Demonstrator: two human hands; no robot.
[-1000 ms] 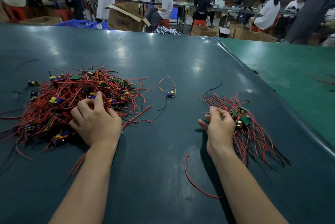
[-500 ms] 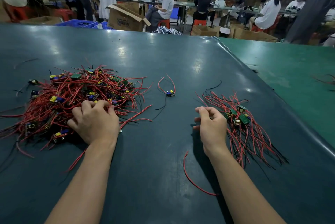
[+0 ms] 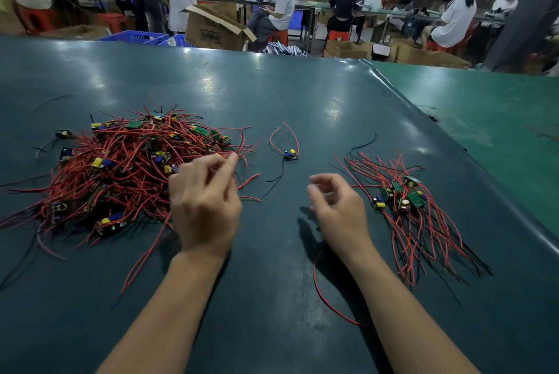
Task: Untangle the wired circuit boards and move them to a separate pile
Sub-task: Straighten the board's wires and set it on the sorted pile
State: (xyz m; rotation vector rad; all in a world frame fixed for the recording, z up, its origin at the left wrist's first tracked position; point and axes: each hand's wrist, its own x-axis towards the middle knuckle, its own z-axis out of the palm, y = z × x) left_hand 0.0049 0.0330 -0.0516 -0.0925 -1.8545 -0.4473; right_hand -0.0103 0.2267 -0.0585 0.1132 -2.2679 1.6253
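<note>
I note a large tangled pile (image 3: 121, 174) of circuit boards with red and black wires lying on the left part of the dark green table (image 3: 302, 101); a smaller, straighter pile (image 3: 405, 207) lies to the right, well apart from the first. Between them, farther from me, I see a single board (image 3: 291, 155) with two red leads arching up and a black lead trailing toward me. The left hand (image 3: 205, 207) sits at the near right edge of the large pile; its thumb and forefinger are drawn together at the red wire ends there, though I cannot tell whether a wire is actually pinched. The right hand (image 3: 335, 207) is raised beside the smaller pile, fingers loosely curled, holding nothing. A loose red wire (image 3: 329, 301) curves on the table near the right forearm; a short black wire (image 3: 364, 142) lies beyond the smaller pile.
</note>
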